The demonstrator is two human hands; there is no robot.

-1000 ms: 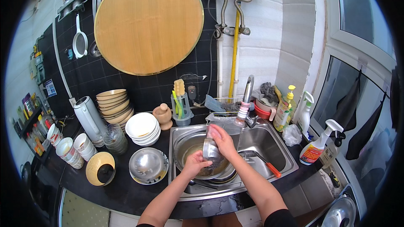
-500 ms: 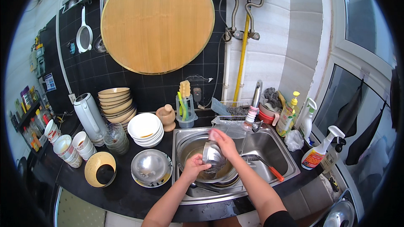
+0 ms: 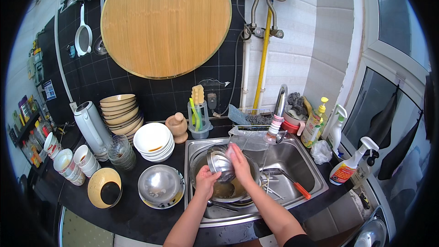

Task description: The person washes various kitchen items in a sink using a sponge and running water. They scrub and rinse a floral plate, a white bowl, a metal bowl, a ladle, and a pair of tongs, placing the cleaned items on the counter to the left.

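- A stainless-steel bowl [image 3: 220,159] tips sideways above a metal basin [image 3: 198,161] in the sink [image 3: 292,158], mouth leftward, rim steeply upright.
- Left hand [image 3: 206,182]: grip pinches the bowl's rim.
- Right hand [image 3: 241,168]: lies against its outside; cannot tell whether this grip holds anything.

You face black wall tiles [image 3: 169,100] at the left and centre of the frame, meeting white wall tiles [image 3: 297,50] right of centre. A white window frame [image 3: 394,56] with a bluish upper pane [image 3: 398,18] stands far right. Before you, the dark surface [image 3: 130,196] spans the lower frame, above a pale dotted panel [image 3: 86,229] at lower left.
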